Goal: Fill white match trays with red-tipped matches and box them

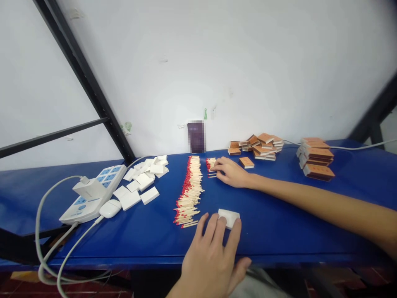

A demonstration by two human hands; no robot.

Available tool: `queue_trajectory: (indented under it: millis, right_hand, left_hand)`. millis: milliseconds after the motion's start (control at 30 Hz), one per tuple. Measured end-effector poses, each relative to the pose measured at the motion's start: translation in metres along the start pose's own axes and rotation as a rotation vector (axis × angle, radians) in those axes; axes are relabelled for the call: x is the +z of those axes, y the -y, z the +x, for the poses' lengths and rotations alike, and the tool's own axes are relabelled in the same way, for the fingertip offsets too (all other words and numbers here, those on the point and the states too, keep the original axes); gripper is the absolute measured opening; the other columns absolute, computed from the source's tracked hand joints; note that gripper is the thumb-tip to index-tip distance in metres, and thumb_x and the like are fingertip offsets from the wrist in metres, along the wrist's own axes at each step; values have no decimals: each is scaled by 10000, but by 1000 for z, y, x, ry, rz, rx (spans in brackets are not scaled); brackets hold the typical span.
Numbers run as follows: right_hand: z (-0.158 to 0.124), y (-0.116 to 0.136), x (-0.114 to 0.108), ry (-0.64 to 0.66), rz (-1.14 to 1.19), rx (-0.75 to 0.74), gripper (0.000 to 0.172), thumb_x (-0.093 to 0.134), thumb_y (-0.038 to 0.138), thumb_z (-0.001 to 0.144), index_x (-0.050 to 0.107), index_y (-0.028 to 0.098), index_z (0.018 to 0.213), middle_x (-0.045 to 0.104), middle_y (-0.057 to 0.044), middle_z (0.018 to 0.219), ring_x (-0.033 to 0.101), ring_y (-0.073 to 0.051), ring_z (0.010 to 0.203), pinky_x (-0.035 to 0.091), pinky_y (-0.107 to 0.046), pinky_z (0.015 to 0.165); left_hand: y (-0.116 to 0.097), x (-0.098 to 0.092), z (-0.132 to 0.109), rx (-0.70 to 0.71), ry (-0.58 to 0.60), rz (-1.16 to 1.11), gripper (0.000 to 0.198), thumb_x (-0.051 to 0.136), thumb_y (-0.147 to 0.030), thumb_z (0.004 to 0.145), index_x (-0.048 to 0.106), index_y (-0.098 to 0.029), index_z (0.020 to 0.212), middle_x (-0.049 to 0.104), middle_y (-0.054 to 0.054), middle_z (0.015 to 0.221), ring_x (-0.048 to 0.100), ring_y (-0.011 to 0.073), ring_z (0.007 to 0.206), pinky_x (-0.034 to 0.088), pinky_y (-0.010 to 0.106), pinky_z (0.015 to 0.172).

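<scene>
My left hand lies near the table's front edge with its fingers stretched out. Its fingertips overlap the near side of a white matchbox tray; whether they press on it I cannot tell. Farther back, my right hand has its fingers bent and drawn together on a short row of red-tipped matches, partly hiding them. Just left of both hands runs a long, uneven row of matches, red heads toward the left.
White matchbox trays lie heaped at left beside a power strip with cables and a white earphone case. Orange matchbox sleeves pile at the back right, one single sleeve before them. More matchboxes stand stacked far right.
</scene>
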State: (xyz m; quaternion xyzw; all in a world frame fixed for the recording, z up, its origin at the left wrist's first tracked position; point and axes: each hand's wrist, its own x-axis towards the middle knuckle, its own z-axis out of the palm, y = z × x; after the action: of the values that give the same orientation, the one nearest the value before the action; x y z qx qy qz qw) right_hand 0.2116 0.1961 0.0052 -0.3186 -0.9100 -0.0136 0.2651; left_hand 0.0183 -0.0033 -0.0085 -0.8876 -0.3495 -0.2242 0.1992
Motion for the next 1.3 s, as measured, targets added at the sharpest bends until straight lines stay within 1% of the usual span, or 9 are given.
queue_trajectory:
  millis: [133, 367, 433, 567, 667, 900, 1033, 1133, 1300]
  right_hand:
    - [-1, 0, -1, -11, -14, 29, 289, 476, 148, 888, 716, 179, 1047, 636, -92, 972, 547, -230, 917, 453, -397, 849]
    - [-1, 0, 0, 27, -71, 82, 275, 474, 162, 894, 727, 156, 1002, 638, -105, 984, 548, -240, 925, 439, -403, 853]
    - [-1, 0, 0, 26, -62, 92, 274, 478, 151, 885, 724, 153, 1006, 637, -104, 971, 551, -238, 926, 441, -398, 854]
    - [-2, -1, 2, -36, -24, 80, 279, 476, 155, 891, 714, 154, 1035, 631, -98, 952, 550, -229, 925, 445, -382, 859]
    - [-2, -2, 3, -36, -46, 80, 269, 480, 171, 893, 713, 150, 1026, 617, -100, 936, 545, -230, 899, 444, -380, 840]
    - [-3, 1, 0, -52, -68, 94, 269, 471, 165, 897, 702, 162, 1034, 604, -93, 943, 539, -227, 914, 432, -367, 844]
    - [-2, 1, 1, -87, -82, 118, 308, 491, 163, 877, 675, 154, 1125, 585, -111, 1037, 543, -232, 963, 438, -374, 876]
    - [-2, -1, 3, -101, -91, 104, 315, 505, 168, 865, 674, 156, 1130, 571, -133, 1160, 540, -254, 1052, 433, -402, 935]
    - [-2, -3, 5, -79, -32, 70, 376, 491, 164, 867, 636, 151, 1213, 597, -136, 1243, 554, -262, 1124, 428, -426, 988]
  left_hand:
    - [1, 0, 0, 6, -21, -1, 579, 395, -536, 994, 474, -149, 1417, 600, 146, 1194, 540, 311, 1130, 406, 477, 1007]
    - [3, -3, -1, 21, -11, -60, 527, 429, -496, 997, 488, -165, 1402, 571, 146, 1250, 512, 317, 1187, 419, 485, 1013]
    - [3, -2, -3, 12, -37, -76, 497, 430, -464, 997, 503, -166, 1388, 572, 142, 1251, 511, 314, 1188, 414, 487, 1021]
    - [1, 4, -9, 27, -163, -90, 426, 455, -385, 974, 570, -162, 1319, 590, 126, 1233, 527, 302, 1163, 395, 479, 1027]
    - [-1, 8, -12, 27, -235, -96, 376, 470, -344, 958, 621, -160, 1249, 616, 116, 1191, 550, 288, 1127, 384, 462, 1025]
    - [-2, 6, -11, 2, -244, -122, 352, 430, -288, 971, 651, -161, 1213, 638, 112, 1171, 571, 282, 1104, 385, 449, 1000]
    - [-2, 7, -9, 14, -268, -113, 334, 439, -270, 965, 667, -159, 1181, 649, 115, 1143, 584, 279, 1077, 390, 442, 986]
    - [-3, 8, -9, 23, -295, -106, 315, 450, -263, 957, 677, -163, 1151, 655, 108, 1126, 586, 270, 1067, 386, 434, 992]
    - [-3, 6, -11, 39, -230, -86, 317, 456, -272, 952, 663, -157, 1164, 643, 110, 1153, 582, 276, 1079, 403, 446, 982]
